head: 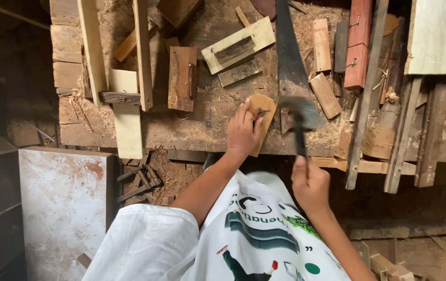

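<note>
This is a rough woodworking shop. A worn wooden worktop [202, 130] fills the upper half of the frame, strewn with sawdust [223, 96] and shavings. Offcuts of plank and block lie all over it, with long battens [142, 52] at the upper left and reddish blocks [358, 44] at the upper right. A handsaw [288, 57] lies across the middle top. A hammer [300, 117] is raised at centre. A pale board [64, 208] leans at lower left above a dirt floor with scraps.
</note>
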